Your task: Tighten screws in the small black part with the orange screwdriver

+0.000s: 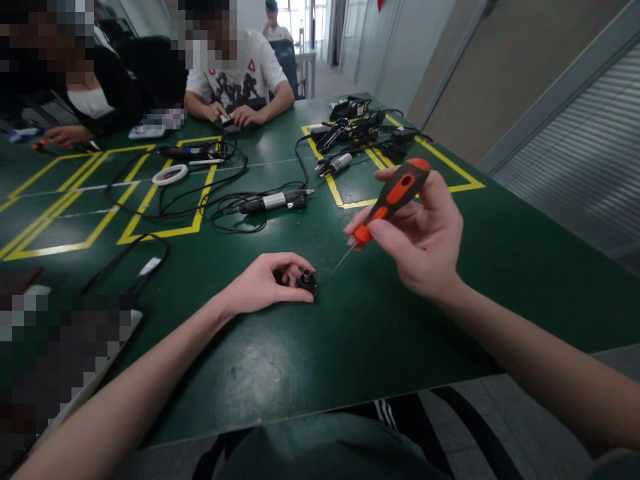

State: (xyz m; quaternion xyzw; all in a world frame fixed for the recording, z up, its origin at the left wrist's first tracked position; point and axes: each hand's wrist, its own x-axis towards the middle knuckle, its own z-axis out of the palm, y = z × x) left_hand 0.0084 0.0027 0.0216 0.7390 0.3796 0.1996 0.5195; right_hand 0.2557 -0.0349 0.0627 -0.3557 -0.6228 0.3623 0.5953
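Note:
My right hand (425,233) grips an orange and dark grey screwdriver (395,197) by its handle. Its thin metal shaft points down and left, the tip near the table and just right of a small black round part (307,283). That part has a short metal cylinder standing up at its top. The fingers and thumb of my left hand (273,283) curl round it from the left, holding it at the green tabletop (350,347). A gap shows between the screwdriver tip and the part.
Beyond my hands lies a corded silver and black electric screwdriver (274,201). A tangle of black tools and cables (355,127) sits at the back right. A white tape ring (170,175) lies at left among cables. A person (240,80) works across the table; another sits far left.

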